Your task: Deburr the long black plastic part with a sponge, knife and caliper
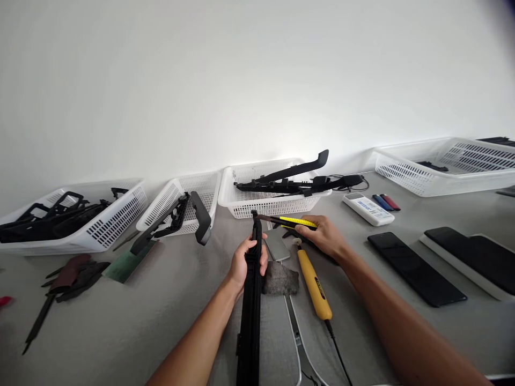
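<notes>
My left hand [246, 261] is wrapped round a long black plastic part [250, 311] that runs from the bottom edge up toward the baskets. My right hand [325, 236] grips a yellow and black utility knife [290, 221]; its blade tip meets the top end of the black part. Beneath the hands lie a yellow-handled tool with a cord [315, 283], a grey scouring pad [280, 279] and a small silver block [277, 244].
Several white baskets stand along the wall; the middle basket [261, 206] and the left basket [102, 228] hold black parts. A white remote [368, 209], two lighters [385, 202], dark flat panels [416, 268] and a green sheet [126, 265] lie on the grey table.
</notes>
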Demonstrator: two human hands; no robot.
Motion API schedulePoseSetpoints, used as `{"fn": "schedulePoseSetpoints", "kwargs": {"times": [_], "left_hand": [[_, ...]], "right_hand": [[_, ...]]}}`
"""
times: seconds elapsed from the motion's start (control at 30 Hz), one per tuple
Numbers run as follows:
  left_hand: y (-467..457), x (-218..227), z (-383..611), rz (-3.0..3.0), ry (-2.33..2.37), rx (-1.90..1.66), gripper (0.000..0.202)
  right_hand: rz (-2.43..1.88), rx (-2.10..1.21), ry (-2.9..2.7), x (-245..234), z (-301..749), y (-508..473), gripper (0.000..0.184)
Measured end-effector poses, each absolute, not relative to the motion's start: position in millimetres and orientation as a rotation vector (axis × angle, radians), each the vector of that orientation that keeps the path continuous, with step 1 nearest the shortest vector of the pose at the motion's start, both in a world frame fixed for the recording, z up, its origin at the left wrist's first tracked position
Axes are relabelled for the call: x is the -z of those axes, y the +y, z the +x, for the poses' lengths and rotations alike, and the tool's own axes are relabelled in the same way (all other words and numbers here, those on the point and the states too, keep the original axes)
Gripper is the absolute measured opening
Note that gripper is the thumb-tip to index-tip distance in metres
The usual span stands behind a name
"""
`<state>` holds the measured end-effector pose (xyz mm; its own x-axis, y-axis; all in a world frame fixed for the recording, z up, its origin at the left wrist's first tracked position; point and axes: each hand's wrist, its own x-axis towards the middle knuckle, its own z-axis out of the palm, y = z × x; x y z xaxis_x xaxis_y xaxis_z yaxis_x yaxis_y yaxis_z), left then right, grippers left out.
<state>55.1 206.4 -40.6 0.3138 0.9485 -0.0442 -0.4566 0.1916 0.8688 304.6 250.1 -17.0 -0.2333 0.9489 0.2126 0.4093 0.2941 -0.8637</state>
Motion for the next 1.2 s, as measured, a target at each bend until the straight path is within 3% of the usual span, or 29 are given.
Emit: {"fn": "schedulePoseSetpoints", "kwargs": {"times": [1.2], "left_hand": [[200.5,42.0,53.5,0.857,0.585,-1.063,0.035]], "right_hand": [[-1.304,-0.832,-1.827,14.9,312.9,247.1,0.039]]}}
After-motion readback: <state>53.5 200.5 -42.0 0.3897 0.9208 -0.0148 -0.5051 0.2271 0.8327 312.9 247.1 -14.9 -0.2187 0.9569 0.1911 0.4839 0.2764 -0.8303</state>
